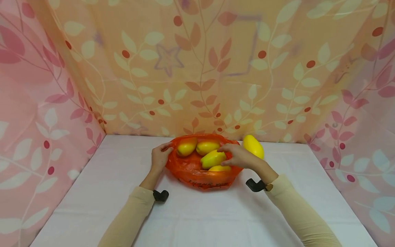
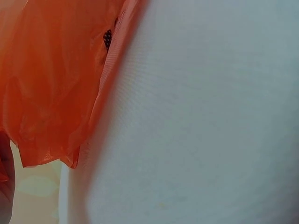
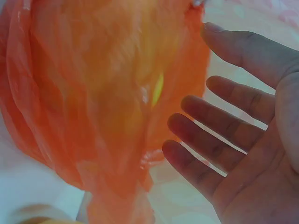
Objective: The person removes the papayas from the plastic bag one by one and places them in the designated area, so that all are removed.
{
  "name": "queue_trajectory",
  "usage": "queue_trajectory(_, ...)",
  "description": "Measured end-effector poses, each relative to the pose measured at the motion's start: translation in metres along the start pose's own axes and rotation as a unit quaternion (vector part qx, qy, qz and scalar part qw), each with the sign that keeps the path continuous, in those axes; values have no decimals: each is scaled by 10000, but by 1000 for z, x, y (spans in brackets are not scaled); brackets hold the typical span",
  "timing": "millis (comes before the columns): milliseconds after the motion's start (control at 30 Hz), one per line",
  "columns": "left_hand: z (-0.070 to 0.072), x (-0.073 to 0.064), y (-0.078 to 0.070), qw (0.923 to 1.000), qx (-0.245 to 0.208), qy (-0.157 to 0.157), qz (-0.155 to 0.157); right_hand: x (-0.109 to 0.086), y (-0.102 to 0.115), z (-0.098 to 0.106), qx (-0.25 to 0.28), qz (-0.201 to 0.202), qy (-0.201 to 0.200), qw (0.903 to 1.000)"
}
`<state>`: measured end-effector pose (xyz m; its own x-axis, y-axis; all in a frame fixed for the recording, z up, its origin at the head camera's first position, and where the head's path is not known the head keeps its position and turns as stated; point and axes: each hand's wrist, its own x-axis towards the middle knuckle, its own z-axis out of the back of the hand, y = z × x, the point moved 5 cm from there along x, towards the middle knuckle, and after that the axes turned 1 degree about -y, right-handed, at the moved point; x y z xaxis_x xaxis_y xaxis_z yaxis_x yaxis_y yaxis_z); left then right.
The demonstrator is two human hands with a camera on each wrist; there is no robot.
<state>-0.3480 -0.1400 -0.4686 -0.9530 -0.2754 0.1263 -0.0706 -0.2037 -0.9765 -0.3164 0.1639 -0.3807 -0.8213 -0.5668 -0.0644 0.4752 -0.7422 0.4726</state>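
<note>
An orange-red plastic bag with dark lettering lies open on the table and holds several yellow mangoes. At its left rim, my left hand pinches the plastic; the left wrist view shows the bag's side with only a sliver of the hand at the edge. My right hand is over the bag's right side, its fingertips by the greenish-yellow mango. In the right wrist view, the right hand's fingers are spread and nearly straight beside the bag, with nothing in the palm.
Another yellow mango lies outside the bag, behind the right wrist. The white table backs onto a leaf-patterned curtain, with pink cloth at both sides. Black mounts stick out from both wrists.
</note>
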Motion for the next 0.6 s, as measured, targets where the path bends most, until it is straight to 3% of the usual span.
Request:
queue_trajectory(333,2,-2,-1,10000,-16,-39,45,2,4,-20,-62,33,391,9992)
queue_trajectory(600,1,0,1,9999,-19,-88,-58,1,11,-29,-418,337,513,9972)
